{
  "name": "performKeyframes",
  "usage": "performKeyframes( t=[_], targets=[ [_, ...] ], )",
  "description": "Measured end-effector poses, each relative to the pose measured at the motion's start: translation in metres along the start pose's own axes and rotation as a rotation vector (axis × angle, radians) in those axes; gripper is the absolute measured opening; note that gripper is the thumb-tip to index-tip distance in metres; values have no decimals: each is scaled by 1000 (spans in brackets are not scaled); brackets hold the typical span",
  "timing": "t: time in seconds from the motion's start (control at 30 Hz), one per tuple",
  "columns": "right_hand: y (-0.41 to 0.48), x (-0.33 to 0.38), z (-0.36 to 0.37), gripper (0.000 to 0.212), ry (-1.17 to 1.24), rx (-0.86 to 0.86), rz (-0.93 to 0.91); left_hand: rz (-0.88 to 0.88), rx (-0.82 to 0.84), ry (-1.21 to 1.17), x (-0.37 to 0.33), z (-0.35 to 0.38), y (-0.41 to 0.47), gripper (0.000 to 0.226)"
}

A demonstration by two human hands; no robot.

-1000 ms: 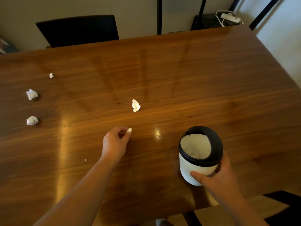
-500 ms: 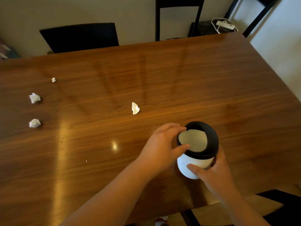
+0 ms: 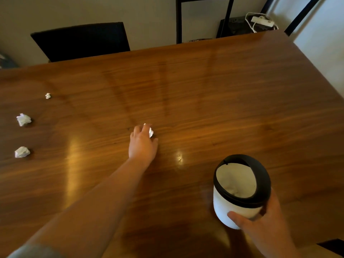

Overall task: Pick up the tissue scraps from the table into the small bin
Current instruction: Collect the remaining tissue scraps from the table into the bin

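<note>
Scraps: four white tissue wads are showing on the table (image 3: 204, 94), and one of them is getting all the attention right now.
Centre scrap (image 3: 150, 131): it is sitting mid-table, right at the fingertips of the left hand (image 3: 143, 146), with its top corner peeking out above the fingers.
Left hand: it is reaching forward across the wood, arm stretched long, fingers curling over the centre scrap and thumb out to the right; whether the pinch is closed on the scrap I cannot tell, as the knuckles are hiding the contact.
Far scrap (image 3: 48, 95): the smallest one, lying out on the left side, well apart from the hand.
Middle scrap (image 3: 23, 119): a bigger wad, sitting near the left edge of view.
Near scrap (image 3: 22, 152): another wad, lying just below the middle scrap on the same left side.
Bin (image 3: 240, 190): a small white tub with a black ring top, standing tilted on the near right of the table, mouth open toward the camera, something pale lying inside.
Right hand (image 3: 264, 229): it is wrapping the bin's lower wall, thumb across the front, fingers round the right side, gripping it firmly.
Chair (image 3: 81, 41): a dark seat back is standing behind the far edge.
</note>
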State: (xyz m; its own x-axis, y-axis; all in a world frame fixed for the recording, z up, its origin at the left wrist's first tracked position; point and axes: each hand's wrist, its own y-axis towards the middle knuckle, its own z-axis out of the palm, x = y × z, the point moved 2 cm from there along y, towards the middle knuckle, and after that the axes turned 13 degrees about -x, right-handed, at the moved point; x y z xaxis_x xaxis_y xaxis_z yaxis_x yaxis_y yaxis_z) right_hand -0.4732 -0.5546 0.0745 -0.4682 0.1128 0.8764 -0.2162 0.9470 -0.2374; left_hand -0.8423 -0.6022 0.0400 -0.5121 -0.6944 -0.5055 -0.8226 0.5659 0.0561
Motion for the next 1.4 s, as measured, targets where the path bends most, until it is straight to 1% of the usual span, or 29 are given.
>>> performKeyframes(
  t=[0.07,0.1,0.2,0.27,0.33,0.4,0.47,0.53,0.57,0.63,0.73,0.8,0.87,0.9,0.97,1.0,1.03,1.07,1.1,1.13,1.17,1.2,1.3,1.33,1.4],
  targets=[
    [4,-2,-3,115,-11,-8,4,38,40,112,6,10,17,60],
    [6,-3,-5,113,-23,-16,2,57,47,149,7,14,23,58],
    [14,-3,-9,110,-45,-31,1,107,25,177,10,23,29,40],
    [18,-1,-11,110,-47,-31,2,95,-3,150,11,25,25,29],
    [20,1,-10,110,-41,-16,-7,65,-12,119,13,24,17,22],
    [20,4,-8,109,-24,8,-17,-1,13,73,17,20,4,14],
    [17,10,-4,106,-17,38,-33,-149,58,-38,24,13,-15,5],
    [8,17,1,103,-7,61,-49,-315,97,-208,31,0,-42,8],
    [3,21,4,103,-4,69,-55,-366,103,-287,33,-9,-57,9],
    [-12,28,9,103,2,78,-75,-381,81,-419,31,-35,-82,11],
    [-38,38,18,104,-5,107,-114,-307,-20,-605,15,-93,-107,14],
    [-59,44,25,104,-7,132,-134,-184,-166,-686,1,-142,-115,9],
    [-81,49,33,105,-4,154,-169,-20,-314,-789,-15,-195,-126,8],
    [-92,51,37,104,-2,160,-186,50,-371,-844,-21,-218,-133,9],
    [-115,56,44,103,15,162,-209,144,-433,-897,-31,-248,-153,16],
    [-126,58,47,103,22,162,-214,172,-421,-868,-35,-254,-165,19],
    [-137,60,50,102,27,163,-220,201,-341,-802,-37,-254,-176,19],
    [-147,61,53,102,32,165,-225,247,-169,-673,-40,-248,-189,18],
    [-158,63,56,102,39,167,-231,334,33,-486,-41,-239,-204,21],
    [-167,64,58,102,47,170,-236,442,192,-325,-37,-230,-219,29],
    [-177,65,60,102,52,173,-238,517,272,-245,-29,-227,-232,35],
    [-186,65,61,102,55,179,-243,520,277,-255,-19,-230,-240,38],
    [-212,63,63,104,38,206,-255,324,153,-349,26,-255,-255,39],
    [-220,63,63,105,33,222,-248,258,136,-349,44,-262,-263,34],
    [-235,62,63,104,15,252,-247,106,172,-381,80,-275,-283,17]
  ],
)
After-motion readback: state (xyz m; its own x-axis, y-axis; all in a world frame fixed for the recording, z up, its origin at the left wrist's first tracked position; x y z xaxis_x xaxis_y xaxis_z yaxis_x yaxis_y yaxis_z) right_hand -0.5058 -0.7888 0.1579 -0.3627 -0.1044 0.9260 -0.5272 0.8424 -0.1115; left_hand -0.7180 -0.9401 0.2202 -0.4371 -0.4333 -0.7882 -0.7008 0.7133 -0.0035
